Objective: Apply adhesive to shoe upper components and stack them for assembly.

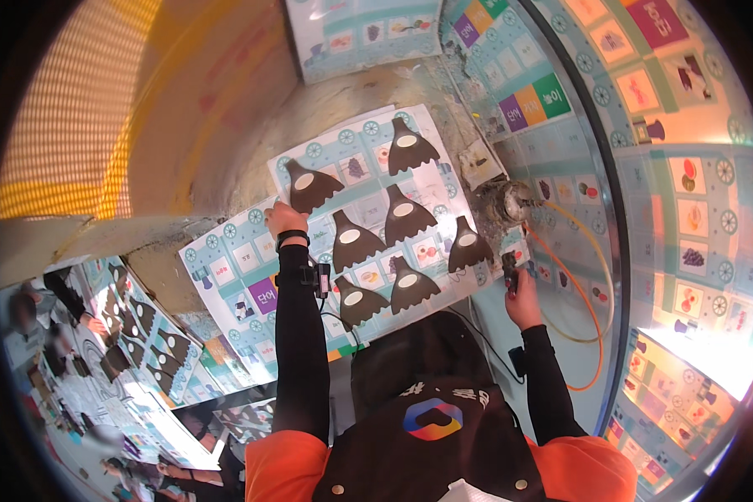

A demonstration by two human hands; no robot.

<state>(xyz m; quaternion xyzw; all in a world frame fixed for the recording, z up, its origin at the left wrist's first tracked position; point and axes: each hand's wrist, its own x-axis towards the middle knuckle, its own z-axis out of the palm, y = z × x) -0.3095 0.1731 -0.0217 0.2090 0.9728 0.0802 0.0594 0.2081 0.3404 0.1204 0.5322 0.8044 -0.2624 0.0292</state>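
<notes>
Several dark brown, bell-shaped flat pieces with scalloped lower edges and pale ovals lie on printed sheets before me. My left hand [286,220] is closed at the left edge of the sheets, just below the upper left brown piece [311,189]; what its fingers hold, if anything, is hidden. Farther right, past the rightmost brown piece [468,248], my right hand [523,299] grips a small black hand tool [510,266]. Its exact kind does not show. The printed sheet [241,251] carries pale blue borders and small fruit pictures.
A round metal fitting [514,202] stands right of the sheets, with an orange hose [590,314] and a yellowish hose [604,276] looping down. A yellow mesh curtain [75,117] hangs left. Other people work at a sheet-covered table [194,435] lower left. Printed sheets line the right wall [653,217].
</notes>
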